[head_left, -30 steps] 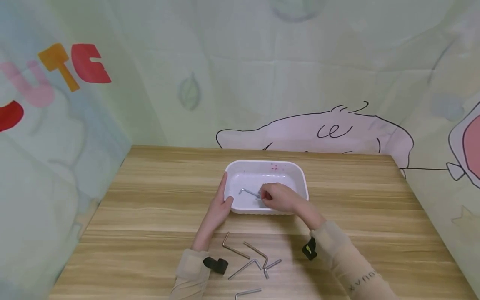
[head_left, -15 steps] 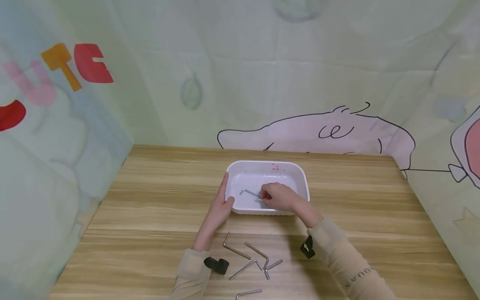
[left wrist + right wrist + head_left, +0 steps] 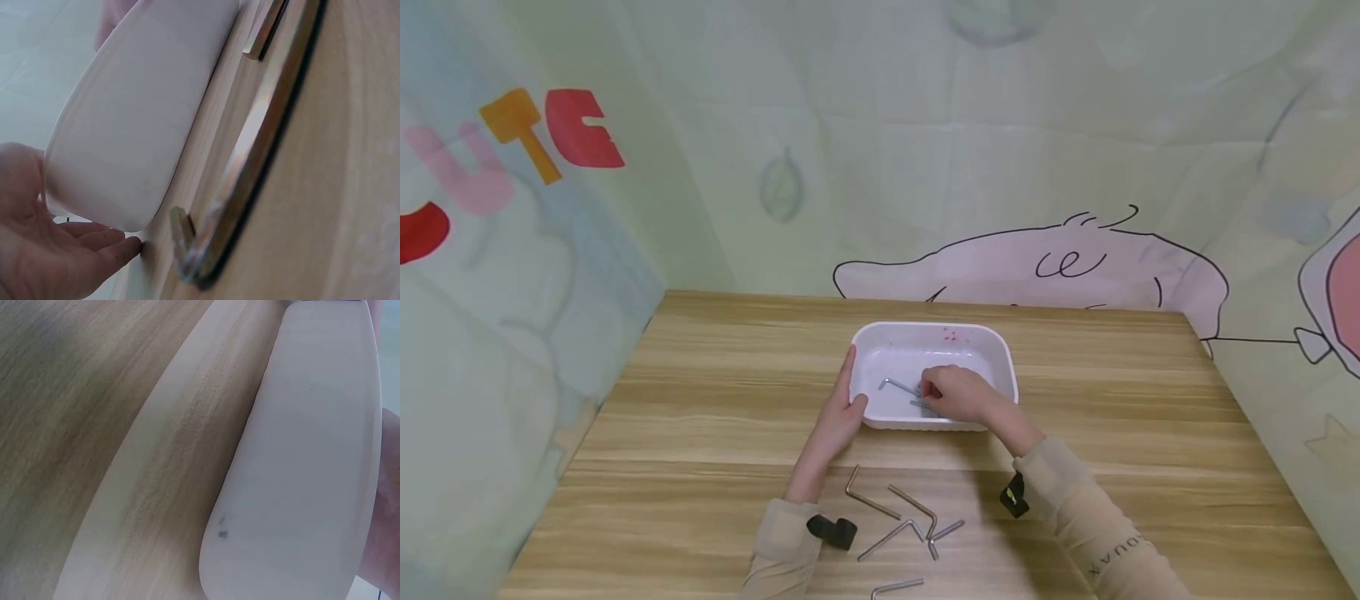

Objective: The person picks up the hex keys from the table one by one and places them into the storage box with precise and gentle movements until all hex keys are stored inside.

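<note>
A white plastic tray stands on the table, with silver hex keys inside it. My left hand holds the tray's left end, thumb at the rim and fingers along the outer wall. In the left wrist view, the left fingers are at the tray's lower side. Inside the tray, my right hand has its fingers curled and seems to pinch a hex key; the fingertips partly hide the metal. The tray's wall hides most of this hand in the right wrist view.
Nearer the person lie two bronze hex keys and several silver hex keys on the wooden table. A silver hex key lies close to the frame's bottom edge. A printed cloth hangs behind the table.
The right fingers have shifted very slightly in the tray, and a silver hex key below them shows more clearly. The left hand and tray stay in place.
</note>
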`<act>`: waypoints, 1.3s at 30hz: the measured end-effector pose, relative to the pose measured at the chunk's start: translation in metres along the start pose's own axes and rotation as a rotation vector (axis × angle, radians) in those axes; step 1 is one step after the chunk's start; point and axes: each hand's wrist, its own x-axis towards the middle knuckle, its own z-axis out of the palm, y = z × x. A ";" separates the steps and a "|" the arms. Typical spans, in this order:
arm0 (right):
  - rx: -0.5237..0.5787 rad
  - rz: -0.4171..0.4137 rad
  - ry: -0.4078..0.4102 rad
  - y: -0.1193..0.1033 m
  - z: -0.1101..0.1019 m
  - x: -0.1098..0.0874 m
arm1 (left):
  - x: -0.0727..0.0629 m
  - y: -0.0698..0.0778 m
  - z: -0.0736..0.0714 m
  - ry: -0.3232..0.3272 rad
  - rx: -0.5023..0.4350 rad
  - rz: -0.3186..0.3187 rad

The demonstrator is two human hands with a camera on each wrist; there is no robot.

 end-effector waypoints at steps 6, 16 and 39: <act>0.014 0.006 0.018 0.000 0.000 -0.002 | 0.000 -0.001 -0.001 -0.001 0.003 0.002; 0.046 -0.005 0.069 -0.001 -0.002 -0.010 | -0.001 -0.002 0.000 0.000 -0.001 -0.001; -0.112 -0.071 0.193 -0.017 -0.016 -0.033 | 0.000 -0.001 0.001 0.005 0.018 0.008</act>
